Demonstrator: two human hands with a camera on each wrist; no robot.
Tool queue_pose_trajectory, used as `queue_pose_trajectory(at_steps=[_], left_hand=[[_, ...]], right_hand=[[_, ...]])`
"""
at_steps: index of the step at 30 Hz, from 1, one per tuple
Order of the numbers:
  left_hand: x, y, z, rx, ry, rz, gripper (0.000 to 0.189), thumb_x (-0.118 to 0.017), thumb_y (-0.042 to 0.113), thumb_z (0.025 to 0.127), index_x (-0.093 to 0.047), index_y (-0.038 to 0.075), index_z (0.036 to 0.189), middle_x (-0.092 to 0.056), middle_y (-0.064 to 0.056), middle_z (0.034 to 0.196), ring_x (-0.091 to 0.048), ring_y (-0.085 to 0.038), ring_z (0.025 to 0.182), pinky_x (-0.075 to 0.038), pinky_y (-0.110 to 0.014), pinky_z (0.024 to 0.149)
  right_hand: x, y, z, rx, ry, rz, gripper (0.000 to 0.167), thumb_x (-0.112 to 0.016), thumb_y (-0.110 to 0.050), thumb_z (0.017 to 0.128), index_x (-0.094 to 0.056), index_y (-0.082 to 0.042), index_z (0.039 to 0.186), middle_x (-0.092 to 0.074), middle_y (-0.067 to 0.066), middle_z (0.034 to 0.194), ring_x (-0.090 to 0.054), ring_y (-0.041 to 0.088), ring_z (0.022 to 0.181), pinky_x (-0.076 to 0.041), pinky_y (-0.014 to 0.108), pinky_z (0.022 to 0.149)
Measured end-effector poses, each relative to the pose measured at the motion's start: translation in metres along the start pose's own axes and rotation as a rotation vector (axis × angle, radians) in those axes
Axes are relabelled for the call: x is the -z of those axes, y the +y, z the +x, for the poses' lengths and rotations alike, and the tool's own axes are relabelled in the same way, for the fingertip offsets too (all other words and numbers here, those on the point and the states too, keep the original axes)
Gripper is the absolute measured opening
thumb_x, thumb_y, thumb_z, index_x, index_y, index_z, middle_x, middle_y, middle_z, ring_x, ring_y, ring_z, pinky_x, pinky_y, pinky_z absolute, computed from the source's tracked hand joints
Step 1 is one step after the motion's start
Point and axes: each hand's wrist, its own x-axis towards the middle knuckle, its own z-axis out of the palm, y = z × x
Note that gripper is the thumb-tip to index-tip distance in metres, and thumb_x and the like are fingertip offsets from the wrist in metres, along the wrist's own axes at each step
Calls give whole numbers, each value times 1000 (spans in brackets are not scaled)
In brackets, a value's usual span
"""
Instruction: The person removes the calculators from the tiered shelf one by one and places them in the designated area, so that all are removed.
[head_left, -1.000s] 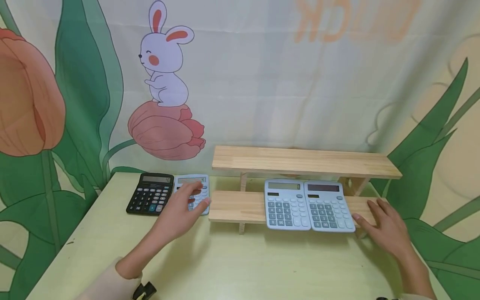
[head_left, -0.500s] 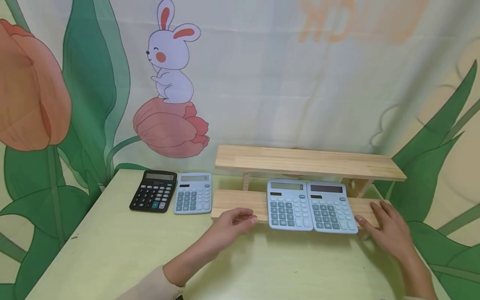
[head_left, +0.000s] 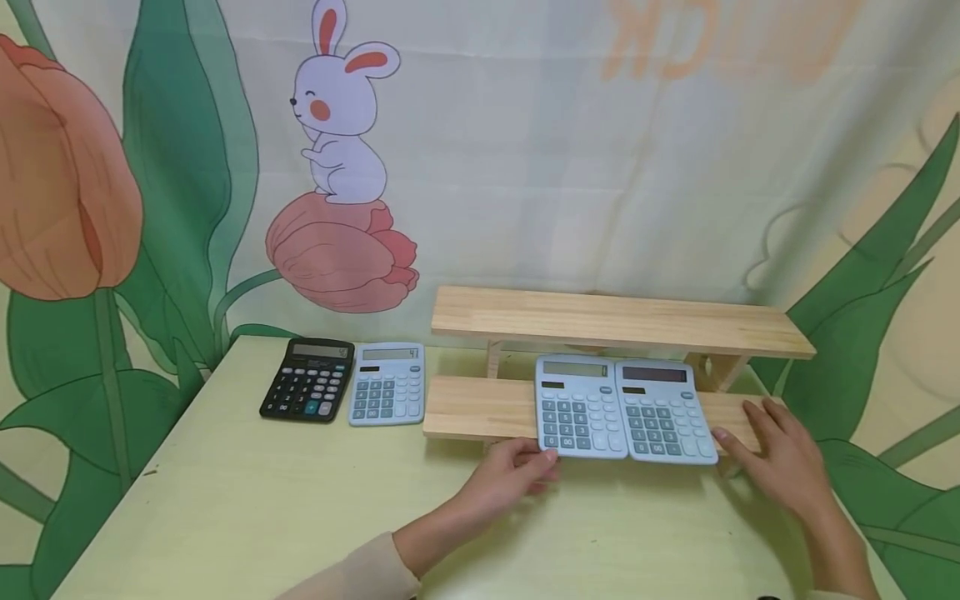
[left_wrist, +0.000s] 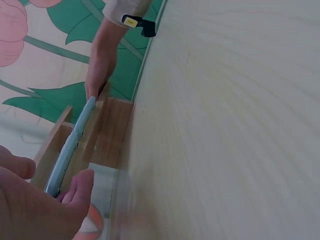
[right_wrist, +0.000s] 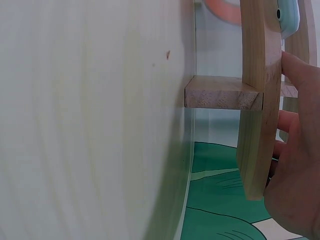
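Note:
Two pale blue calculators, a left one (head_left: pixel 576 408) and a right one (head_left: pixel 663 412), lean side by side on the lower board (head_left: pixel 480 407) of a two-tier wooden shelf. My left hand (head_left: pixel 506 479) is at the left calculator's lower left corner, the thumb tip over that corner. In the left wrist view, the thumb and fingers lie on either side of the calculator's end (left_wrist: pixel 56 180), not visibly closed on it. My right hand (head_left: pixel 783 458) rests on the right end of the lower board (right_wrist: pixel 260 60), its thumb beside the right calculator's lower corner.
A black calculator (head_left: pixel 309 379) and another pale blue calculator (head_left: pixel 387 383) lie on the table (head_left: pixel 247 500) left of the shelf. The upper board (head_left: pixel 615 317) runs behind and above the lower one. A printed curtain (head_left: pixel 525 167) hangs behind.
My left hand has moved right, from over the pale blue calculator on the table to the left calculator on the shelf. The right hand stays in place on the board.

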Motion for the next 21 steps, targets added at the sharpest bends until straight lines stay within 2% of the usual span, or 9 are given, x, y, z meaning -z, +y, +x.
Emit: queue_pose_trajectory(at_steps=[6, 10, 15, 21], left_hand=[[-2, -6, 8, -24, 29, -48, 33, -58, 16, 111, -65, -12, 125, -76, -25, 112, -76, -35, 106, -61, -47, 96], [1, -7, 9, -36, 16, -70, 32, -58, 15, 111, -65, -12, 126, -76, -24, 111, -77, -35, 105, -62, -44, 95], [11, -7, 4, -26, -18, -55, 30, -58, 13, 110, -66, -12, 125, -75, -27, 114, -76, -36, 106, -61, -45, 95], [21, -7, -10, 8, -50, -17, 26, -60, 12, 109, -67, -11, 120, -77, -24, 110, -77, -37, 104, -62, -45, 94]], right_hand=[[-1, 1, 1, -2, 0, -2, 77, -64, -48, 103, -48, 12, 148, -36, 44, 153, -34, 66, 138, -32, 81, 103], [-2, 3, -1, -8, 3, 2, 77, -64, -48, 103, -48, 12, 148, -36, 44, 153, -33, 66, 139, -31, 81, 103], [-3, 3, -1, -9, 4, 5, 77, -64, -48, 103, -48, 12, 149, -36, 44, 154, -33, 65, 139, -31, 81, 104], [0, 1, 1, -4, -6, 5, 78, -63, -48, 104, -47, 12, 149, -35, 44, 154, -32, 66, 140, -31, 81, 104]])
